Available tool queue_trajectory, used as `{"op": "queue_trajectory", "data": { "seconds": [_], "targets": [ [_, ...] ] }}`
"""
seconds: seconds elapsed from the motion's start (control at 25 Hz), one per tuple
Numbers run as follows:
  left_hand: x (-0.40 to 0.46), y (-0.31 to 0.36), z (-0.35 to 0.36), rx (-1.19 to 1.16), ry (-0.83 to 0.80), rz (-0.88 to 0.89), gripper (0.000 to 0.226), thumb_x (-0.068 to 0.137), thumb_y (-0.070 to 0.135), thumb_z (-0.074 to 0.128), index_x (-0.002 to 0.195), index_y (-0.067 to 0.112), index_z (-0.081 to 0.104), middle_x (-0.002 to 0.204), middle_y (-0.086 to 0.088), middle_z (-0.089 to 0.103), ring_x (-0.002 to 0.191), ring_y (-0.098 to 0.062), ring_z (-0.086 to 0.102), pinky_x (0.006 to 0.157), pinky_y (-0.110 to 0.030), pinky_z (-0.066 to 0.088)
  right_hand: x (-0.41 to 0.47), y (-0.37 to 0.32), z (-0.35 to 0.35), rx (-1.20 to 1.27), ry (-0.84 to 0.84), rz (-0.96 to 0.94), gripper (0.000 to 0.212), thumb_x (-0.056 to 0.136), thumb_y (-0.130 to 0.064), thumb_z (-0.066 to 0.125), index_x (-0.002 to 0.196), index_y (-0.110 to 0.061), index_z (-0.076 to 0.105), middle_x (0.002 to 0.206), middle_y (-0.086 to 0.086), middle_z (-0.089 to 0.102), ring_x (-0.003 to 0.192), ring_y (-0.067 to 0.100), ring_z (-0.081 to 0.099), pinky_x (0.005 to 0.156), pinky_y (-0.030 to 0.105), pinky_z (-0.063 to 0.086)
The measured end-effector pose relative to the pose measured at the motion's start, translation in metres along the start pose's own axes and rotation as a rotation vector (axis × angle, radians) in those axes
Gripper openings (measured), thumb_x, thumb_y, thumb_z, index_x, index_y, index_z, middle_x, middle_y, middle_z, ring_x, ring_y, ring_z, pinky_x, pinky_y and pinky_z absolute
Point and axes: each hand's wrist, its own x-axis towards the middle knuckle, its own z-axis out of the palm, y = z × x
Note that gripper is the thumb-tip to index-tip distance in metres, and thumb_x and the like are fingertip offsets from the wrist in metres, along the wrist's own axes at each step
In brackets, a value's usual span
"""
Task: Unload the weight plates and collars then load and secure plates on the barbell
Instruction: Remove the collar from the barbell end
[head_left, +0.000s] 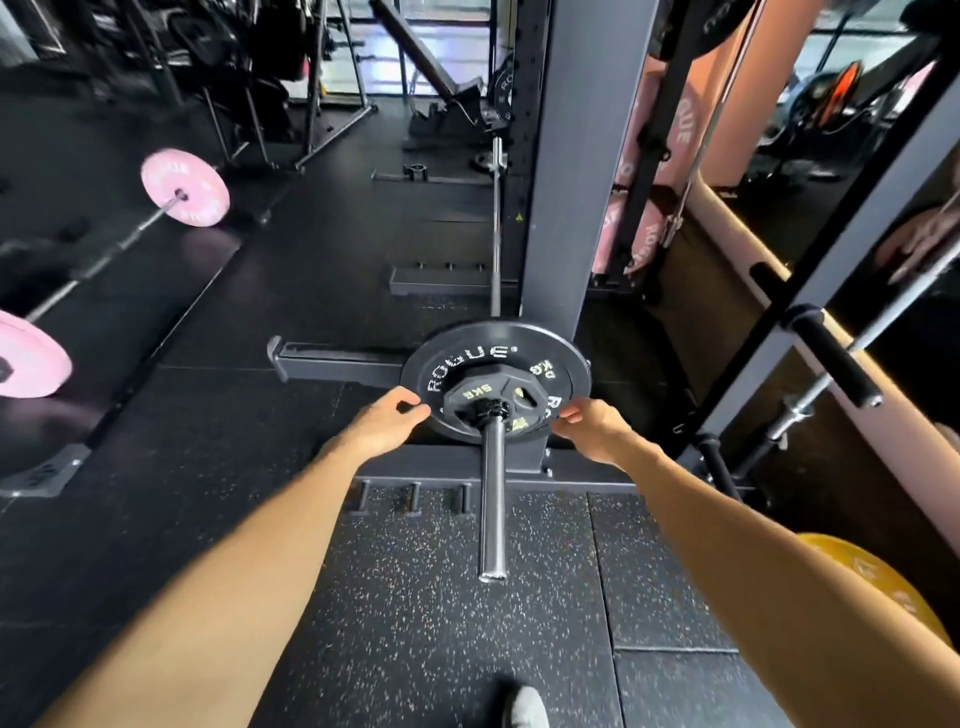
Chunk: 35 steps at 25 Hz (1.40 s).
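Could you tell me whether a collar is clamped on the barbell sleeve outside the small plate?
No, the barbell sleeve runs bare from the small plate to its end.

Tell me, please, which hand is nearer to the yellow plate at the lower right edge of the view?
Right. The right hand holds the right rim of the black Rogue plate, on the yellow plate's side. The left hand holds the opposite rim, farther away.

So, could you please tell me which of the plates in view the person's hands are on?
The large black plate on the near barbell; left hand and right hand grip its opposite edges. The pink plates sit untouched on the far barbell.
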Motion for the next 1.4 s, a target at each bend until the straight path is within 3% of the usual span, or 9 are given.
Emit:
{"op": "queue_trajectory", "data": {
  "seconds": [0.2, 0.52, 0.64, 0.72, 0.8, 0.88, 1.08, 1.24, 1.4],
  "targets": [
    [0.073, 0.029, -0.001, -0.024, 0.06, 0.017, 0.024, 0.094, 0.057, 0.046, 0.111, 0.042, 0.053, 0.123, 0.004, 0.059, 0.11, -0.021, 0.056, 0.101, -0.042, 0.043, 0.081, -0.01, -0.02, 0.017, 0.028, -0.065, 0.034, 0.092, -0.026, 0.062, 0.122, -0.01, 0.064, 0.123, 0.009, 0.066, 0.113, 0.024, 0.061, 0.094, 0.027, 0.044],
    [0.175, -0.024, 0.064, -0.029, 0.122, 0.07, 0.035, 0.098, 0.051, 0.039, 0.124, 0.034, 0.055, 0.133, 0.006, 0.054, 0.12, -0.019, 0.051, 0.103, -0.041, 0.04, 0.19, 0.034, 0.044, -0.129, 0.084, -0.191, 0.034, 0.093, -0.03, 0.059, 0.122, -0.012, 0.061, 0.123, 0.01, 0.065, 0.111, 0.025, 0.061, 0.099, 0.036, 0.048],
    [0.21, -0.058, 0.095, -0.012, 0.192, 0.096, 0.031, 0.098, 0.05, 0.039, 0.117, 0.033, 0.057, 0.121, 0.006, 0.059, 0.109, -0.019, 0.054, 0.094, -0.037, 0.043, 0.224, 0.061, 0.087, -0.138, 0.122, -0.219, 0.032, 0.093, -0.029, 0.057, 0.115, -0.007, 0.064, 0.117, 0.013, 0.067, 0.107, 0.029, 0.063, 0.096, 0.04, 0.05],
    [0.233, -0.077, 0.113, -0.014, 0.19, 0.114, 0.03, 0.097, 0.051, 0.041, 0.108, 0.03, 0.059, 0.105, 0.005, 0.062, 0.097, -0.02, 0.057, 0.082, -0.036, 0.044, 0.238, 0.075, 0.113, -0.14, 0.129, -0.246, 0.031, 0.096, -0.028, 0.052, 0.105, -0.003, 0.068, 0.105, 0.015, 0.071, 0.099, 0.03, 0.066, 0.084, 0.034, 0.053],
    [0.25, -0.09, 0.131, -0.043, 0.196, 0.134, 0.029, 0.096, 0.049, 0.042, 0.101, 0.026, 0.06, 0.093, 0.002, 0.064, 0.083, -0.021, 0.058, 0.075, -0.035, 0.045, 0.247, 0.085, 0.132, -0.162, 0.169, -0.262, 0.031, 0.098, -0.025, 0.046, 0.088, -0.004, 0.066, 0.09, 0.015, 0.067, 0.086, 0.032, 0.064, 0.069, 0.032, 0.046],
    [0.264, -0.097, 0.149, -0.088, 0.206, 0.149, 0.029, 0.097, 0.043, 0.042, 0.101, 0.021, 0.062, 0.087, -0.002, 0.065, 0.071, -0.021, 0.057, 0.068, -0.032, 0.046, 0.255, 0.094, 0.152, -0.2, 0.214, -0.263, 0.028, 0.097, -0.016, 0.043, 0.077, -0.006, 0.059, 0.086, 0.016, 0.062, 0.08, 0.032, 0.059, 0.066, 0.034, 0.043],
    [0.28, -0.107, 0.189, -0.083, 0.18, 0.216, 0.031, 0.102, 0.033, 0.038, 0.105, 0.015, 0.063, 0.093, -0.009, 0.07, 0.075, -0.024, 0.066, 0.068, -0.031, 0.051, 0.269, 0.114, 0.189, -0.162, 0.309, -0.341, 0.028, 0.09, -0.007, 0.048, 0.102, -0.009, 0.073, 0.104, 0.012, 0.073, 0.1, 0.031, 0.066, 0.087, 0.034, 0.053],
    [0.277, -0.11, 0.195, -0.074, 0.194, 0.252, 0.031, 0.102, 0.028, 0.036, 0.107, 0.013, 0.063, 0.095, -0.011, 0.07, 0.074, -0.024, 0.066, 0.067, -0.031, 0.051, 0.264, 0.122, 0.204, -0.228, 0.338, -0.396, 0.028, 0.091, -0.013, 0.044, 0.09, -0.001, 0.07, 0.088, 0.016, 0.07, 0.084, 0.035, 0.064, 0.066, 0.032, 0.046],
    [0.269, -0.107, 0.188, -0.063, 0.172, 0.257, 0.031, 0.103, 0.028, 0.035, 0.107, 0.014, 0.062, 0.092, -0.01, 0.069, 0.072, -0.021, 0.066, 0.064, -0.029, 0.051, 0.261, 0.13, 0.216, -0.173, 0.327, -0.391, 0.021, 0.088, -0.012, 0.049, 0.09, -0.007, 0.069, 0.084, 0.013, 0.069, 0.079, 0.033, 0.063, 0.067, 0.034, 0.05]
  ]
}}
